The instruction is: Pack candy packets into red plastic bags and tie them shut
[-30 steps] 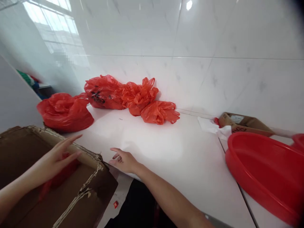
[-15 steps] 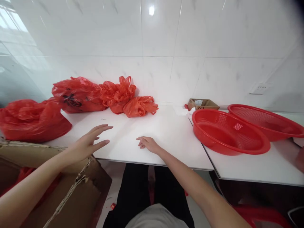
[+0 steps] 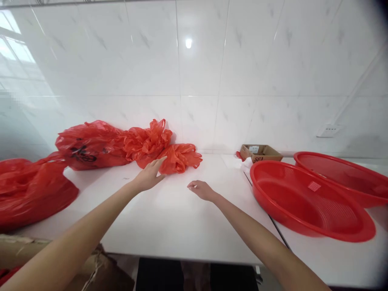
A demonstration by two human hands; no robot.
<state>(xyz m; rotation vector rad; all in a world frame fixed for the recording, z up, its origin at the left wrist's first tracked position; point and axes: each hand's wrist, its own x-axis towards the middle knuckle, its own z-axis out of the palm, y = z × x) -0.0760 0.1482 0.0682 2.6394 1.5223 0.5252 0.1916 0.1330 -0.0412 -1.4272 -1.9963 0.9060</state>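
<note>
While the left hand [image 3: 150,175] hovers near the rightmost red bag [image 3: 181,160], its fingers are open.
The bag lies far on the table [image 3: 184,230]; the empty right hand [image 3: 203,190] curls loosely open.

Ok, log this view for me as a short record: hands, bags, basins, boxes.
left hand: open, nearest the rightmost red bag; contact cannot be told
right hand: loosely curled above the white table, nothing visible in it
red bags: four, toward the left; the leftmost cut off by the picture edge
red basins: two, on the right, one behind the other
small cardboard box: by the wall, behind the nearer basin
large cardboard box: lower left, partly in view
</note>
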